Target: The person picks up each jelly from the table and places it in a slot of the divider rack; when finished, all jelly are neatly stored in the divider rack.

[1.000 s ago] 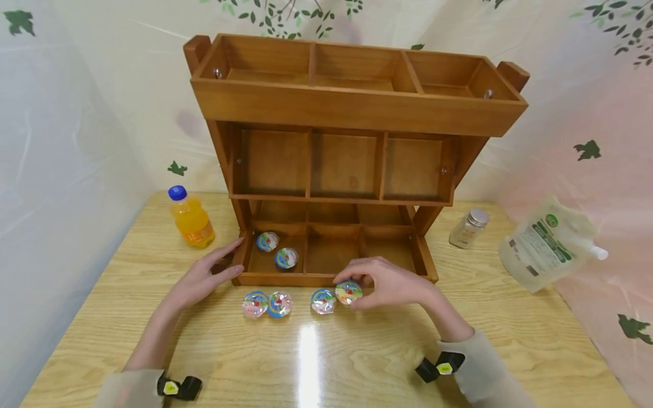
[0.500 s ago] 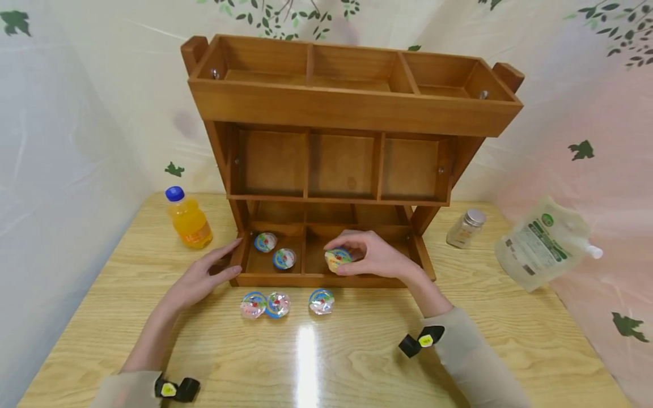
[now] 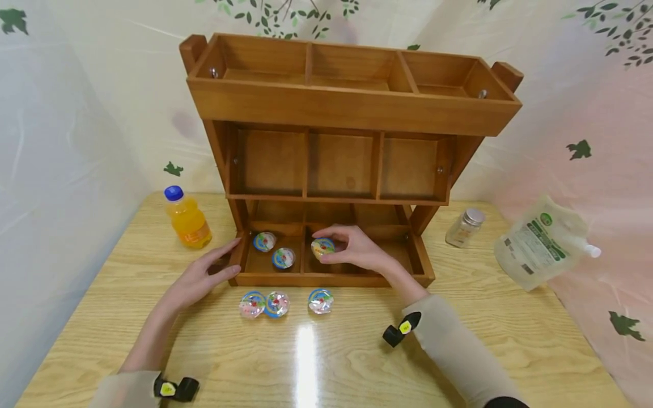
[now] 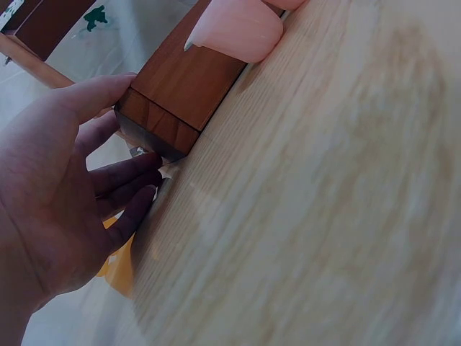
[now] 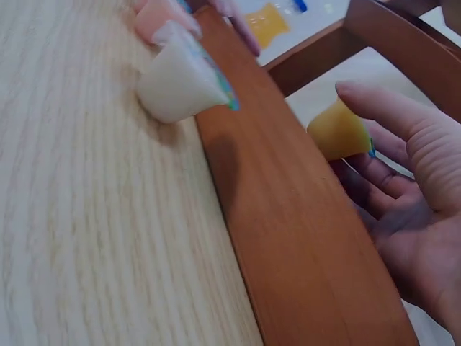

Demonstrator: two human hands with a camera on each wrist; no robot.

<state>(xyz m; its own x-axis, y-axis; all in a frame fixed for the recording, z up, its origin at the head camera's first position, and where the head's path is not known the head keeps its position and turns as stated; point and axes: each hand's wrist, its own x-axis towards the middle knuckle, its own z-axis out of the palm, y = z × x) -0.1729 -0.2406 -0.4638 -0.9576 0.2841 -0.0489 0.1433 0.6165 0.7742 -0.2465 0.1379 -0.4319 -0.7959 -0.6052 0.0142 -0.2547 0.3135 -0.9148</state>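
Observation:
My right hand (image 3: 357,249) pinches a yellow jelly cup (image 5: 335,133) with a blue-printed lid, inside the middle bottom compartment of a brown wooden rack (image 3: 352,110). My left hand (image 3: 196,279) touches the rack's lower left front corner, thumb and fingers spread against the side. Two jelly cups lie in the left bottom compartment, one toward the back (image 3: 264,242) and one nearer the front (image 3: 283,258). On the table before the rack stand two pink jelly cups side by side, the left one (image 3: 252,304) and the right one (image 3: 277,304), and a white jelly cup (image 5: 180,83).
An orange drink bottle (image 3: 189,221) with a blue cap stands left of the rack. To its right are a glass jar (image 3: 464,228) with a silver lid and a spouted pouch (image 3: 543,243). Dividers split the rack's tiers into three compartments each.
The right hand has picked the yellow jelly cup up from the table and carried it over the front rim into the middle bottom compartment, then leftward. The left hand has stayed at the corner.

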